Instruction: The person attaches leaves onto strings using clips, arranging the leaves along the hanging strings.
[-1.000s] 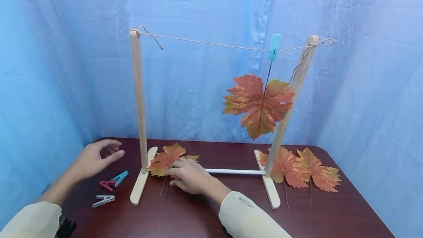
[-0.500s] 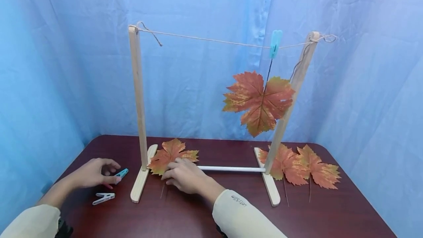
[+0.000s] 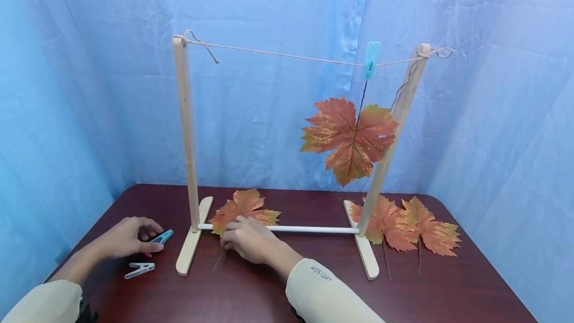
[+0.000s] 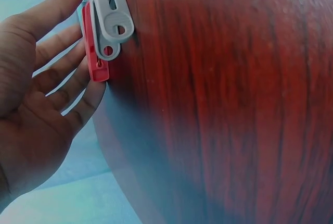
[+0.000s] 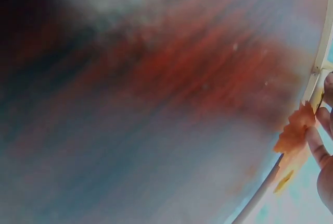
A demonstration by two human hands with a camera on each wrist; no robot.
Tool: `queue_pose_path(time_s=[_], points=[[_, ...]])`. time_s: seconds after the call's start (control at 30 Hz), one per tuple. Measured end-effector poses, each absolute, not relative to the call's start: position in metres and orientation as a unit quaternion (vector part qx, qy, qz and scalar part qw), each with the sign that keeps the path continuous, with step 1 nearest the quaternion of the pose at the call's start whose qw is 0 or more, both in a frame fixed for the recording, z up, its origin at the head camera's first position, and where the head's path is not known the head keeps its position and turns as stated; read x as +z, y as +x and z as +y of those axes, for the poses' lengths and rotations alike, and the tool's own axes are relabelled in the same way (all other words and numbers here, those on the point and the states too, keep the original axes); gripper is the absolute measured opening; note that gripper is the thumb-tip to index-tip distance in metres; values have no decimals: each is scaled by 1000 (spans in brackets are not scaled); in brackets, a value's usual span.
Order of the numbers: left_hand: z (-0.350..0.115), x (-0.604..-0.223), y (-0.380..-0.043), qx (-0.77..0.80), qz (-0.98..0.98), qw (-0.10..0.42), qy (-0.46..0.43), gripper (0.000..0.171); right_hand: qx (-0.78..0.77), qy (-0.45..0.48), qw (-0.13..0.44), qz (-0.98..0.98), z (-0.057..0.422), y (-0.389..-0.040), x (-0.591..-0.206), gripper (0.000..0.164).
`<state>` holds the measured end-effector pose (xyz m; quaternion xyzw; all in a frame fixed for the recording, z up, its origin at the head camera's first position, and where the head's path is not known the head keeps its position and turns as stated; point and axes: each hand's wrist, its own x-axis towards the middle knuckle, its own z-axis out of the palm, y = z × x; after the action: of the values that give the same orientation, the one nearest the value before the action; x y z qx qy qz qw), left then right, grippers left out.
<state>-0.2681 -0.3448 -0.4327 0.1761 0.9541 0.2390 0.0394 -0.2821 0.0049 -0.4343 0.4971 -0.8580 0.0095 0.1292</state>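
In the head view my left hand [image 3: 130, 238] is down at the table on the left, fingers around a light blue clothespin [image 3: 163, 237]. Its left wrist view has the fingers loosely extended, touching a red clothespin [image 4: 99, 62]; a white clothespin [image 4: 112, 13] lies in front. Whether the thumb presses on any of them is unclear. My right hand [image 3: 248, 238] pinches an artificial maple leaf [image 3: 245, 203] near its stem, low over the frame's white crossbar [image 3: 309, 229]. The right wrist view shows fingers against the orange leaf [image 5: 295, 130], mostly cut off by the image edge.
A wooden frame with a left post [image 3: 186, 138] and a right post [image 3: 396, 128] carries a string [image 3: 282, 55]. From it, a turquoise clothespin [image 3: 371, 61] hangs a large leaf [image 3: 350, 138]. Two more leaves, including one [image 3: 430, 228], lie by the right foot [image 3: 367, 260].
My left hand has come down onto the blue and red clothespins, and the blue one has shifted slightly. My right hand has drawn its leaf a little to the right, off the left foot.
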Motion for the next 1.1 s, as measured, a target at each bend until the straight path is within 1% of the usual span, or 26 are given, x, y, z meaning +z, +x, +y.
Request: queue_pose_path(time_s=[0.3, 0.43, 0.53, 0.7, 0.97, 1.1], points=[[-342, -437, -268, 252, 950, 28, 183, 40, 28, 506, 106, -856, 6, -281, -432, 13], [-340, -438, -267, 259, 948, 29, 184, 38, 42, 515, 107, -850, 7, -281, -432, 8], [-338, -438, -268, 256, 948, 25, 185, 36, 54, 511, 94, -853, 9, -281, -430, 4], [-339, -438, -268, 238, 953, 20, 187, 36, 69, 502, 75, -859, 16, -281, -427, 5], [-342, -435, -267, 222, 958, 23, 180, 36, 89, 492, 96, -861, 32, -286, -419, 7], [-344, -435, -265, 215, 960, 27, 178, 33, 98, 485, 92, -864, 41, -288, -413, 9]])
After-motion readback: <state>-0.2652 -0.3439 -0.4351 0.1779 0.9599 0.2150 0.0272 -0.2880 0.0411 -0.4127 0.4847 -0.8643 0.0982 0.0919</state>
